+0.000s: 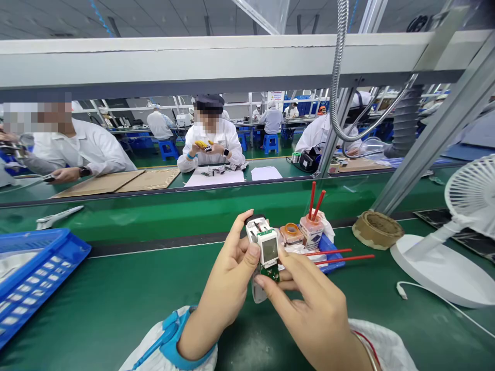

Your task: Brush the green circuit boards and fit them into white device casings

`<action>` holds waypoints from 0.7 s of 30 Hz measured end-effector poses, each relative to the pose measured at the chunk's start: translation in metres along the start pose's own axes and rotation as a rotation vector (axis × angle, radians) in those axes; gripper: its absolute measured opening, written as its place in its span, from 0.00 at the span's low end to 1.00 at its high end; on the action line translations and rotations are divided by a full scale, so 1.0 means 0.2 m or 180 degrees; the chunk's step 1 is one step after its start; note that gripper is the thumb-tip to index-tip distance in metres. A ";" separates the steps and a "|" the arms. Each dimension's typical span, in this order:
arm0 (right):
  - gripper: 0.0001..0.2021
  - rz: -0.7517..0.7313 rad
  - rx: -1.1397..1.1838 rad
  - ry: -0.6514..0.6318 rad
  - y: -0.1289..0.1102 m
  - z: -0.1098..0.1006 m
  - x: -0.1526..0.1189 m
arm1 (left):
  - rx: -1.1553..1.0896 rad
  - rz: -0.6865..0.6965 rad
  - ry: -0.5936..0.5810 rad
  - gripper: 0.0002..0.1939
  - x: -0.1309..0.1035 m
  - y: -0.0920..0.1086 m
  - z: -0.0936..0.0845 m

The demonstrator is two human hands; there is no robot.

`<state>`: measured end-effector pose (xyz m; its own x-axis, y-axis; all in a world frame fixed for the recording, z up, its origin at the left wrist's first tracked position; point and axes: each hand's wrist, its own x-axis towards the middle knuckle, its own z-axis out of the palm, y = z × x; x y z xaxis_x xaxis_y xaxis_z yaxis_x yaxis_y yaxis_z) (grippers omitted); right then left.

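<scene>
A small white plastic device housing [258, 294] is held upright over the bench, with a dark cap at its top end. My left hand [226, 281] is closed around its left side, thumb pressed on the front edge. On the front of the housing sits a circuit board [273, 273], green, with a small grey screen [269, 250] in a white frame. Fingers of my right hand [319, 304] pinch the board and screen frame from the right and below. Whether the board is seated in the housing, I cannot tell.
Behind my hands a blue tray [334, 265] holds small jars and red sticks [317, 203]. A tape roll [377, 229] and white fan [417, 265] stand right, near a white cable [402, 293]. A blue basket [42, 247] is left. Co-workers sit across the green divider [174, 214].
</scene>
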<state>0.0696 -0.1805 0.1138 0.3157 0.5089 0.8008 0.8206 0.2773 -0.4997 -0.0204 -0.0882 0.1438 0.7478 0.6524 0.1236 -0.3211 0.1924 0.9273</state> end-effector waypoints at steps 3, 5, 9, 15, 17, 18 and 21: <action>0.15 0.0000 -0.0016 -0.0013 0.00 0.00 0.00 | -0.0137 -0.0078 0.0068 0.25 0.00 0.01 0.01; 0.15 0.0007 -0.0057 -0.0013 0.01 0.00 -0.01 | -0.0251 -0.0120 0.0087 0.24 0.00 0.01 0.01; 0.15 -0.0047 -0.0170 -0.0017 0.01 0.00 -0.02 | -0.0346 -0.0163 0.0103 0.25 0.01 0.01 0.02; 0.15 -0.0064 -0.0467 -0.0156 0.01 0.00 -0.03 | -0.0265 -0.0069 -0.0012 0.28 0.00 -0.02 0.02; 0.13 -0.0029 -0.0491 -0.0261 0.00 0.00 -0.04 | -0.0135 -0.0002 -0.0022 0.31 0.00 -0.03 0.02; 0.13 -0.0012 -0.0493 -0.0309 0.00 0.00 -0.04 | -0.0054 0.0004 0.0012 0.31 0.00 -0.03 0.03; 0.14 0.0121 -0.0443 -0.0480 0.01 -0.01 -0.02 | 0.0122 -0.0020 0.0149 0.29 0.02 -0.04 0.02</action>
<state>0.0711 -0.1836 0.1095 0.2813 0.6359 0.7187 0.8707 0.1458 -0.4698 -0.0132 -0.0907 0.1392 0.7214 0.6850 0.1020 -0.2934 0.1689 0.9410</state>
